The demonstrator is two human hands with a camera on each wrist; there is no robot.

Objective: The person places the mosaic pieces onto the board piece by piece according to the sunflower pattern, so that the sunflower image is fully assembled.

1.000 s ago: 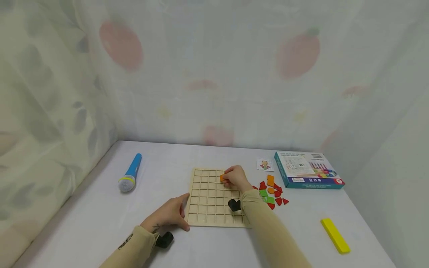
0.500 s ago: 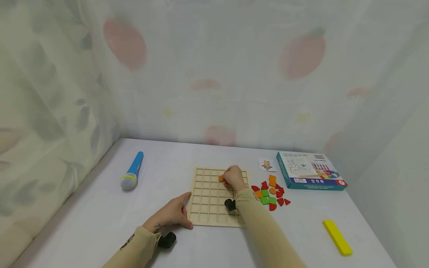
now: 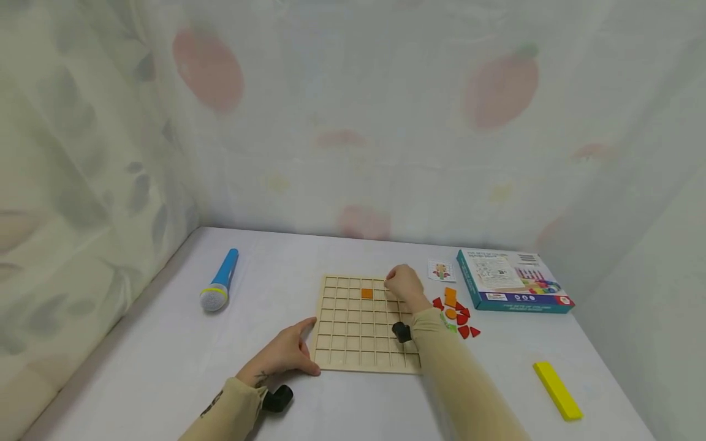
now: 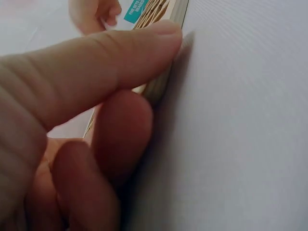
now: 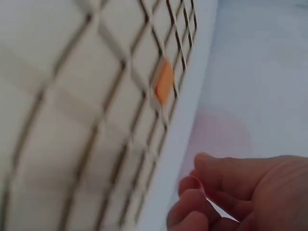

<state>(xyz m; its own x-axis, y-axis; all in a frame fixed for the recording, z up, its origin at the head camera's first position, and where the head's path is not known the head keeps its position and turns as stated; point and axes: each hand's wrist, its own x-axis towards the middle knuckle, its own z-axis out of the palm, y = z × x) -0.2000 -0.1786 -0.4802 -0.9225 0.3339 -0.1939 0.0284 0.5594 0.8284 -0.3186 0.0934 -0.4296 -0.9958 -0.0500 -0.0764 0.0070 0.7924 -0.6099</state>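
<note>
A wooden grid board [image 3: 353, 331] lies on the table. My left hand [image 3: 284, 352] holds its near left corner, the thumb [image 4: 144, 53] at the front edge and the index finger along the left side. One orange square tile [image 3: 366, 294] sits in a cell of the second row from the far edge. To the right of that tile, my right hand [image 3: 405, 285] hovers over the board's far right part. Its fingers are loosely curled and show no piece between them in the right wrist view. The right forearm covers the board's right edge and part of the loose pieces.
Right of the board lie several red pieces [image 3: 463, 331], an orange rectangle [image 3: 450, 297], an orange disc [image 3: 451, 313] and partly hidden green pieces [image 3: 452, 327]. Beyond them are a picture card [image 3: 442, 271] and a game box [image 3: 513, 282]. A toy microphone [image 3: 220, 282] and a yellow bar [image 3: 557, 391] lie farther out.
My right hand has let go of the orange tile, which now lies uncovered in its cell, and has moved right. My left hand stays at the board's corner.
</note>
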